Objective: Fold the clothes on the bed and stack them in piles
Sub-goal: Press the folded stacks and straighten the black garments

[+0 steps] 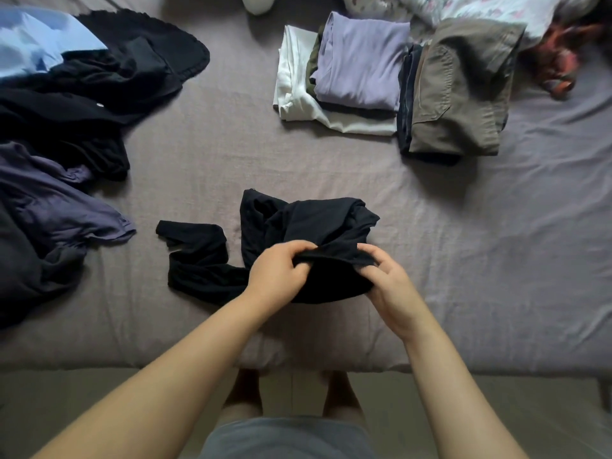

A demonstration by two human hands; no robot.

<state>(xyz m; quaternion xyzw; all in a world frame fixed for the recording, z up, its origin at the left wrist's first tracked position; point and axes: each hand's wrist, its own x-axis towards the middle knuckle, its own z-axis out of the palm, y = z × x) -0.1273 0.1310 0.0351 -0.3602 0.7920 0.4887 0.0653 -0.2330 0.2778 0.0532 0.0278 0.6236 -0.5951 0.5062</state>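
Note:
A crumpled black garment lies near the front of the bed, one long sleeve or leg trailing off to the left. My left hand and my right hand both pinch its near edge, a short way apart, and lift the bunched fabric slightly. At the back right stand two folded piles: a lilac top on white and dark pieces, and khaki trousers on dark denim. Unfolded clothes lie on the left: black items, a light blue shirt and a purple-grey garment.
The mauve bed sheet is bare on the right and in the middle. A floral cloth and a red patterned item lie at the far right. The bed's front edge runs just before my feet.

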